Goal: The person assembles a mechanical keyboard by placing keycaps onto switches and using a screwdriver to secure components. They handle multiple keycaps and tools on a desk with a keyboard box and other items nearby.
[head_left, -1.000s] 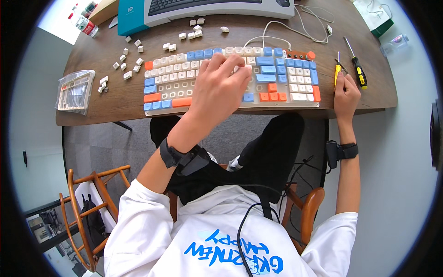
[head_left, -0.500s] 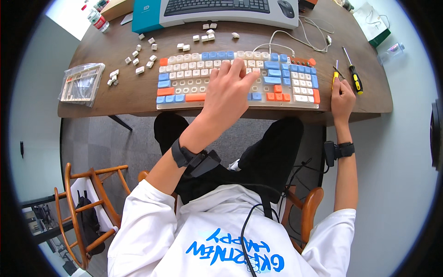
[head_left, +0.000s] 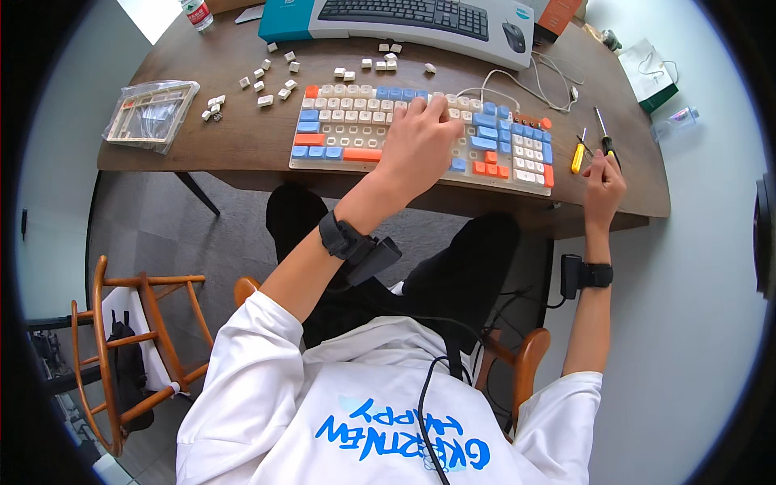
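A mechanical keyboard (head_left: 529, 153) with white, blue and orange keycaps lies near the table's front edge. Several switches stand bare in its lower left and middle rows. Across its middle rests my left hand (head_left: 416, 145), fingers forward over the upper keys and thumb apart; whatever is under the palm is hidden. My right hand (head_left: 605, 192) is closed in a pinch to the right of the keyboard. A thin dark piece shows by its fingertips, too small to name. Beside it lie a short yellow screwdriver (head_left: 578, 158) and a longer black-and-yellow screwdriver (head_left: 601, 125), whose handle is partly covered.
Loose white keycaps (head_left: 265, 101) are scattered behind and left of the keyboard. A bagged keycap set (head_left: 153, 117) lies at the left. At the back are a keyboard-and-mouse box (head_left: 380, 31), a bottle (head_left: 196, 12) and a white cable (head_left: 554, 101). A paper bag (head_left: 649, 77) stands at the right.
The view has shifted a little. My right hand has moved from the short yellow screwdriver toward the longer one's handle. My left hand stays on the keyboard.
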A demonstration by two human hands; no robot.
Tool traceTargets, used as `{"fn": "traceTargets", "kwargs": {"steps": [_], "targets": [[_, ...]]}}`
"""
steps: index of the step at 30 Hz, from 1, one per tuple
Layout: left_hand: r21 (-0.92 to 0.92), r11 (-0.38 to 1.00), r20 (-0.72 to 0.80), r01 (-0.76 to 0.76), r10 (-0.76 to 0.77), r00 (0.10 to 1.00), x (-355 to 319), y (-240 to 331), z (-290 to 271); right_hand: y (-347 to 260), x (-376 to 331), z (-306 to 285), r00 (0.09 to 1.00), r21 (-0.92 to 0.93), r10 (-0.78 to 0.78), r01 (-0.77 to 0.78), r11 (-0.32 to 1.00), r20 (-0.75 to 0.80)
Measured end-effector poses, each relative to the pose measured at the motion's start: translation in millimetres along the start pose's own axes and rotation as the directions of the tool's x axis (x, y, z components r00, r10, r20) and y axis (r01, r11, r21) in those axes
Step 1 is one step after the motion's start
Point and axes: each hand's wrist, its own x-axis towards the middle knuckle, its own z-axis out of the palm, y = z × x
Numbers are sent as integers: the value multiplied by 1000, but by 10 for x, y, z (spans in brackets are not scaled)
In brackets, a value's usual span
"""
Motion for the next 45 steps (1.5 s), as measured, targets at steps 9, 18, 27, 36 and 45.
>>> {"fn": "traceTargets", "kwargs": {"steps": [9, 18, 27, 36, 45], "targets": [[-163, 985, -191, -64, 32, 981, -120, -302, -327, -1092, 95, 7, 939, 85, -152, 132, 988, 308], [-250, 946, -283, 205, -274, 919, -503, -1249, -925, -1652, 134, 725, 790, 189, -346, 290, 938, 506], [-456, 858, -262, 236, -383, 886, -715, -1347, -893, -1578, 943, 1556, 726, 150, -264, 219, 964, 635], [-375, 907, -352, 192, -331, 876, -753, -1325, -860, -1392, 1242, 2269, 586, -57, -124, 281, 958, 801], [-347, 920, -378, 181, -313, 871, -755, -1331, -823, -1612, 936, 1814, 707, 202, -410, 363, 910, 576]]}}
